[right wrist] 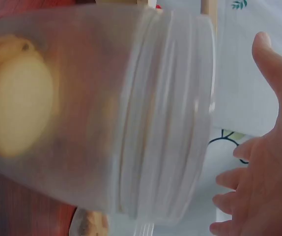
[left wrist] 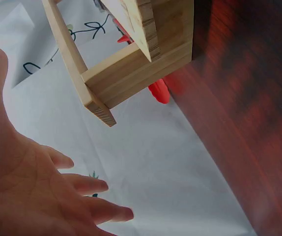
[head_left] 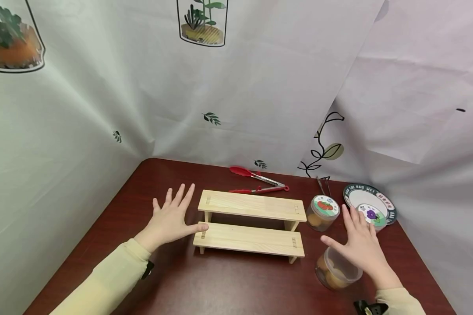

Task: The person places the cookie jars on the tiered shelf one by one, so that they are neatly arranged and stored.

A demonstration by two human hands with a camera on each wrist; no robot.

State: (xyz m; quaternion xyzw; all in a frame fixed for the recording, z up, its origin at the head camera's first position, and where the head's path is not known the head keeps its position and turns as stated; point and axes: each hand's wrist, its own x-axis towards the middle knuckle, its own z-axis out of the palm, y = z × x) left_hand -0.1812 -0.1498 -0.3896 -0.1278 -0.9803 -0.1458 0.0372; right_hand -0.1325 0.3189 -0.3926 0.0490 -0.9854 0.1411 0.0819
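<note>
Beside the left end of a two-step wooden shelf rack [head_left: 252, 204], my left hand [head_left: 169, 223] is spread with its fingers straight. The thumb overlaps the lower step's left corner in the head view, while in the left wrist view the hand [left wrist: 33, 172] is apart from the wood. My right hand [head_left: 360, 247] spreads over a lidless clear plastic jar [head_left: 335, 275], holding nothing. Inside that jar, round yellowish biscuits [right wrist: 23, 98] show through the wall in the right wrist view. Its screw-thread rim faces the right palm.
Behind the rack lie red-tipped tongs [head_left: 273, 181]. A jar with a tomato lid [head_left: 322, 212] stands at the rack's right, with a thin metal utensil [head_left: 322, 186] behind it. A jar with a purple-flower lid [head_left: 379, 214] stands by a dark-rimmed plate [head_left: 352, 190]. Printed cloth walls [head_left: 228, 144] border the table.
</note>
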